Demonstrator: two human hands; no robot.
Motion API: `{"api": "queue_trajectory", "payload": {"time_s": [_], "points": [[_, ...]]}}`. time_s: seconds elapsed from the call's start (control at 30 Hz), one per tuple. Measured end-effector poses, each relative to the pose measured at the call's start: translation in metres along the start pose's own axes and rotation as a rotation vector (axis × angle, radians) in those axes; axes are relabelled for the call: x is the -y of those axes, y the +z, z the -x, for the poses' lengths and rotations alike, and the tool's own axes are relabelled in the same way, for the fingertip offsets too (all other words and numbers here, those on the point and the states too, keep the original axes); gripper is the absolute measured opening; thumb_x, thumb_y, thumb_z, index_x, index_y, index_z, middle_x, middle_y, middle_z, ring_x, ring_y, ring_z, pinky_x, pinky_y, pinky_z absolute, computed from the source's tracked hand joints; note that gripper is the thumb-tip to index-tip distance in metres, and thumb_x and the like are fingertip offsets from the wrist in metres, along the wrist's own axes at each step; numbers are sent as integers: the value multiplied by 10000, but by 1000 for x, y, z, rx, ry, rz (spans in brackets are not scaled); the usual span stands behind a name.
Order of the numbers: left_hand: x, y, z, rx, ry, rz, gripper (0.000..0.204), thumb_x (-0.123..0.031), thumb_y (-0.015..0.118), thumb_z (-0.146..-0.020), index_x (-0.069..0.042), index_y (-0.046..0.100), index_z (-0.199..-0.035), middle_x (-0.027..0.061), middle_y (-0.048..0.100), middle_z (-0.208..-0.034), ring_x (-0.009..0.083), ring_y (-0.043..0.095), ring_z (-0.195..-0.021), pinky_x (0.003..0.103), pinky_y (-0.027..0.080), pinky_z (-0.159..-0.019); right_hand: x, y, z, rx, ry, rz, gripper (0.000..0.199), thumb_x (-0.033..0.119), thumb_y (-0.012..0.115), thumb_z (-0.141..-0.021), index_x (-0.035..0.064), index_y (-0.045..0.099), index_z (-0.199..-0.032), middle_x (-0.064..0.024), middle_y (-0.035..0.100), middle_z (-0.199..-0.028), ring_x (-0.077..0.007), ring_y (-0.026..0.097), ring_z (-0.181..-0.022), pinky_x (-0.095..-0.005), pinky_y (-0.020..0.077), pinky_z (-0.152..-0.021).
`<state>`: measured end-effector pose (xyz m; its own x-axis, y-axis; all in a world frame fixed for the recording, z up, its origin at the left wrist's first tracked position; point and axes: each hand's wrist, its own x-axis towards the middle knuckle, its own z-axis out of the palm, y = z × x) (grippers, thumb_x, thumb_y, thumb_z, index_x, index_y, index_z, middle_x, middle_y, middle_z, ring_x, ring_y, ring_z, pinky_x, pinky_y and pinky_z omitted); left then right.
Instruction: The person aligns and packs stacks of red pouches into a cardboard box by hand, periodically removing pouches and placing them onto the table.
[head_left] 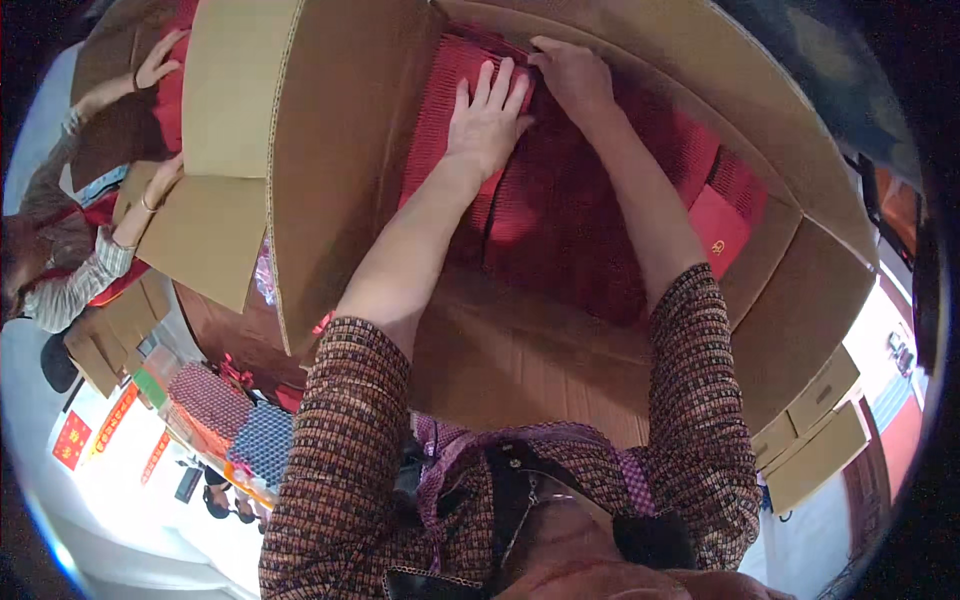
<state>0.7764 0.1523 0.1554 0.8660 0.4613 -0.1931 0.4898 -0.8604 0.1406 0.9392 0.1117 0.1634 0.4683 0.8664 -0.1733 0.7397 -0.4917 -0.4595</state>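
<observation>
- Fingers [490, 85] of the left hand [487, 125] are lying flat and slightly fanned out, palm down, pressing on the top of a red ribbed stack [560, 200] deep inside the big cardboard box [340, 170].
- Right hand [572, 75] is sitting just beside it, touching it at the thumb side, fingers curled over the far edge of that same red stack. Can't really tell if it's pinching a single piece or just hooking the edge.
- Red stuff is filling most of the box floor, looks like bundles of red paper or card goods packed on edge; one flatter red packet with a gold mark [718, 232] is wedged at the right side against the box wall.
- Looks to me like the packing-down step: both hands are squaring and pushing the bundle into place at the far end of the box.
- Next move probably calls for even downward pressure and keeping that far edge lined up with the wall so nothing buckles.
- Off to the left, another person's hands [158, 62] are working at a second carton [200, 235], well apart from this one.
</observation>
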Motion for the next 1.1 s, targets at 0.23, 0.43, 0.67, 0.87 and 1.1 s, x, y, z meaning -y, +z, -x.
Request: {"api": "queue_trajectory", "payload": {"time_s": [0.23,0.43,0.67,0.87,1.1], "points": [[-8,0,-5,-140,6,-22,629,-438,573,-873,-152,395,-1405,109,277,-1494,299,244,-1392,552,265,-1089,-15,-1,-13,-103,-151,86,269,289,630,-847,199,627,-1100,-153,676,-893,-345,659,-851,-461,531,-726],[-11,3,-2,-226,32,-42,602,-458,569,-866,-149,454,-1370,124,294,-1478,308,268,-1375,542,284,-1081,-15,1,-10,-102,-168,154,199,212,539,-892,188,578,-1086,-161,671,-860,-371,659,-812,-482,530,-695],[-13,5,-4,-225,38,-24,575,-443,564,-875,-147,469,-1359,131,321,-1463,304,276,-1371,539,306,-1065,-19,1,-11,-190,-310,208,76,137,543,-845,70,546,-810,-131,602,-624,-310,643,-575,-417,489,-464],[-6,7,1,-225,18,-20,598,-451,578,-863,-141,464,-1361,142,333,-1456,313,290,-1365,552,301,-1064,-10,8,-14,-227,-299,243,74,123,563,-826,81,518,-785,-128,607,-627,-289,645,-567,-397,500,-464],[-9,9,2,-220,15,-9,579,-426,568,-880,-155,443,-1377,135,278,-1488,300,263,-1383,540,330,-1049,-11,9,-12,-107,-303,228,169,175,488,-905,187,602,-1030,-140,652,-874,-373,657,-794,-497,525,-680]]}}
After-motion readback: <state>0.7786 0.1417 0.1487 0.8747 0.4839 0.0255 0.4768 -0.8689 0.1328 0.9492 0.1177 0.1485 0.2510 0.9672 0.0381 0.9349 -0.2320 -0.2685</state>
